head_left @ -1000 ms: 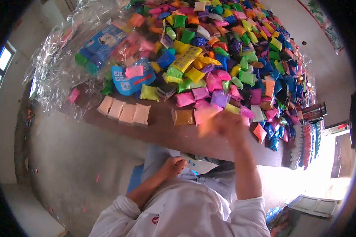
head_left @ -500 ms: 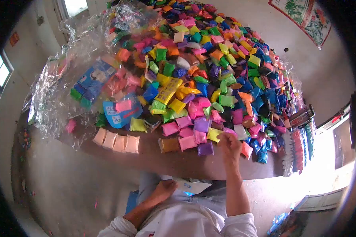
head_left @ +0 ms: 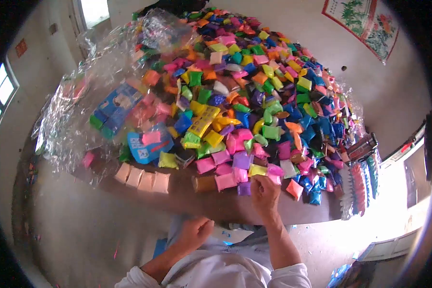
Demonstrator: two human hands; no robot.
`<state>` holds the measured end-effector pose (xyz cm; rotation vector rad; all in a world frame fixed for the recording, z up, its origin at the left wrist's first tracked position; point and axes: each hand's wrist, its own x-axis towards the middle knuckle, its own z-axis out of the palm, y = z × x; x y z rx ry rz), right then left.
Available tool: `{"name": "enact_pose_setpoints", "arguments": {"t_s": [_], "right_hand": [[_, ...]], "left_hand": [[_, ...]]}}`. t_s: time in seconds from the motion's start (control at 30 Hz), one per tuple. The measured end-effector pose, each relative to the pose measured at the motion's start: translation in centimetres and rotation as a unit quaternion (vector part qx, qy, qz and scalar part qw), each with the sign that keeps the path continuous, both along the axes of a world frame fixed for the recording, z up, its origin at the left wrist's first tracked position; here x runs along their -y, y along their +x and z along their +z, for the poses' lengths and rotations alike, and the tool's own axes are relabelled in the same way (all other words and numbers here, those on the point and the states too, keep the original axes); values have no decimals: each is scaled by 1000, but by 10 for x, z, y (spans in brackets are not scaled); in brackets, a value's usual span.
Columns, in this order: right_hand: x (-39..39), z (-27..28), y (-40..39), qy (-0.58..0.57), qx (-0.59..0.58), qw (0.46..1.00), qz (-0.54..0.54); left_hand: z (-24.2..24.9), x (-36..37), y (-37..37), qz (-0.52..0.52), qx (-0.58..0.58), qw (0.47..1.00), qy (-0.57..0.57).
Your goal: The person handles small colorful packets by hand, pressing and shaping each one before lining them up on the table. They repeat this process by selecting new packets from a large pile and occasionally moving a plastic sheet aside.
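My right hand [head_left: 265,193] is at the near edge of a big heap of small coloured packets, its fingers curled together. What they hold, if anything, is hidden. Just beyond its fingers lies a yellow packet [head_left: 258,170]; a purple packet [head_left: 244,188] is close on its left, and a pink packet [head_left: 274,178] sits behind it to the right. My left hand [head_left: 197,234] is closed over my lap, near the table edge, and its grip is turned from view. Several peach packets [head_left: 153,182] stand in a row at the front left, with a brown packet [head_left: 204,184] between them and the pink ones.
The packet heap [head_left: 254,86] covers most of the brown table [head_left: 216,206]. Crumpled clear plastic [head_left: 72,115] lies along the left side, with blue printed wrappers [head_left: 150,146] beside it. Striped packaging [head_left: 360,187] hangs at the right edge.
My right hand has drawn back towards me and a little left, away from the yellow packet. My left hand has risen slightly near the table edge. The view has shifted slightly.
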<state>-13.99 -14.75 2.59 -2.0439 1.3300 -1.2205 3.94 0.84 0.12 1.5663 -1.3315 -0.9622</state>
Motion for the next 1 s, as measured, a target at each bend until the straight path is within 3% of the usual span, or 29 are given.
{"name": "enact_pose_setpoints", "arguments": {"t_s": [0.13,0.27,0.47,0.53,0.83,0.93,1.0], "right_hand": [[0,-4,11,-17,-17,1000,17],[6,9,17,-44,-38,997,42],[43,19,16,-86,-68,992,62],[55,18,18,-147,-75,985,59],[56,-2,21,-119,-83,985,88],[64,1,10,-164,-32,984,60],[76,25,-8,-208,-58,976,13]], "left_hand": [[12,26,10,36,36,990,-129],[7,49,21,63,70,986,-140],[-4,65,22,115,23,986,-118],[-13,64,22,99,101,978,-151],[-17,64,9,58,268,948,-160],[-25,66,7,56,302,931,-196],[-24,65,6,48,309,930,-193]]}}
